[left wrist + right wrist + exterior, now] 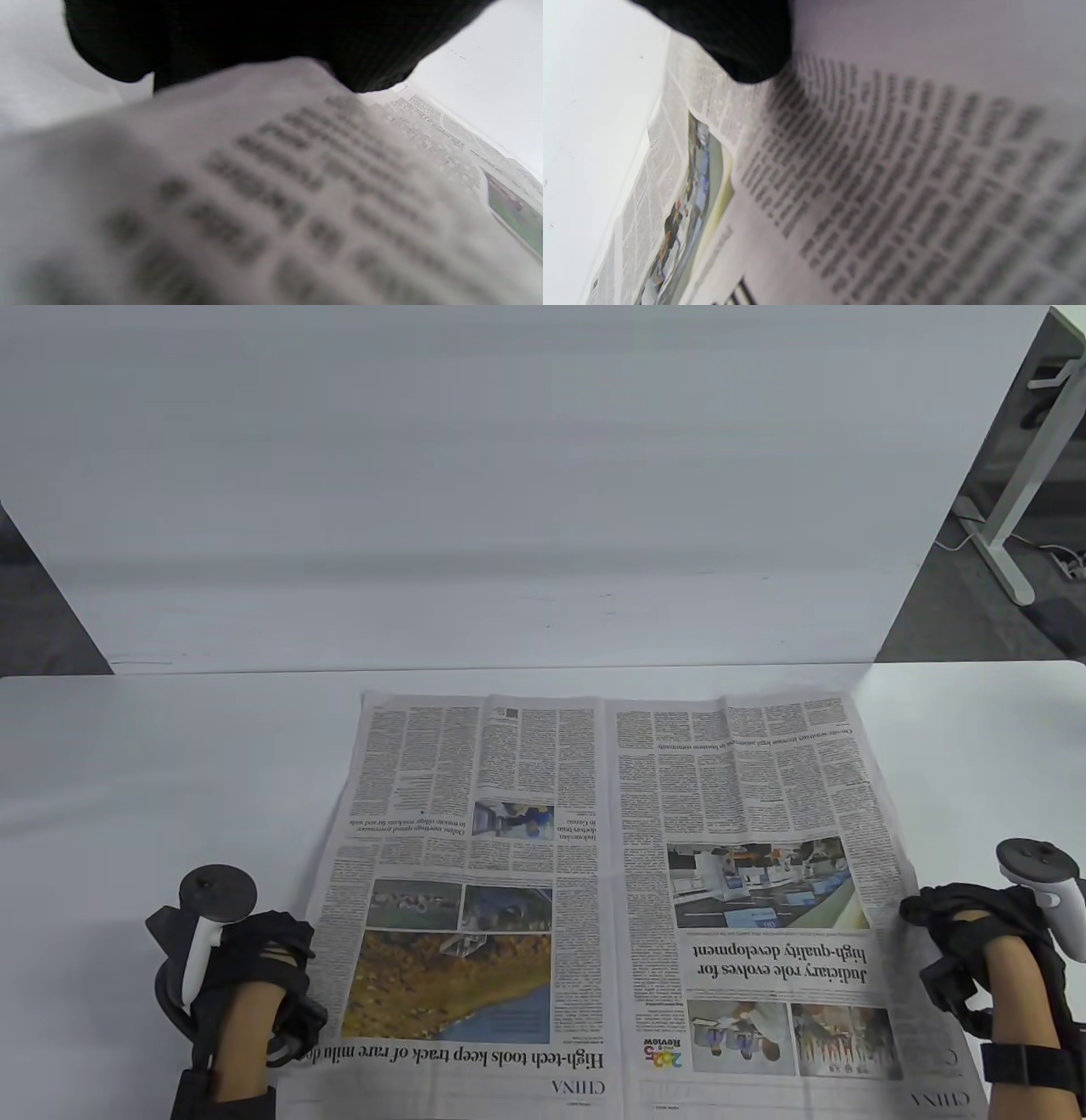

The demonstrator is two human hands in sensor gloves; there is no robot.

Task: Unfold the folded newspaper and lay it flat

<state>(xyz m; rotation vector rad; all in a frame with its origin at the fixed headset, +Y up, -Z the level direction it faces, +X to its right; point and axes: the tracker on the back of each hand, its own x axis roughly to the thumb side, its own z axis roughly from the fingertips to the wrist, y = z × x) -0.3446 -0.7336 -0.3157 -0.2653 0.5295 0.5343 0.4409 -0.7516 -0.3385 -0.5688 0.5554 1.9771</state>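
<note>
**Both hands at the outer edges of an opened newspaper**

Left hand point(254, 967) sits at lower left of the table view, against the left edge of the newspaper point(611, 899); right hand point(976, 950) sits at lower right, against the right edge. Each carries a tracker on its back, so the fingers are mostly covered from above. Cannot tell from this view whether either hand pinches the sheet or only rests on it.

Newspaper lies open as a two-page spread in the lower middle of the frame on the white table point(170, 763), centre crease running top to bottom, print upside down to the camera. Its bottom edge is cut off by the frame.

Wrist views add what the table view lacks. Left wrist view: dark gloved fingers point(254, 38) at the top edge, with blurred paper rising right up to them, paper close to the lens and apparently lifted there. Right wrist view: one dark fingertip point(742, 42) at top, touching the page, with a blurred sheet filling the right of the frame and the flat printed page with a photo at lower left.

Both wrist views are badly out of focus up close; text is unreadable, and grip on either side cannot be confirmed. A white backboard point(509, 475) stands behind the table.
</note>
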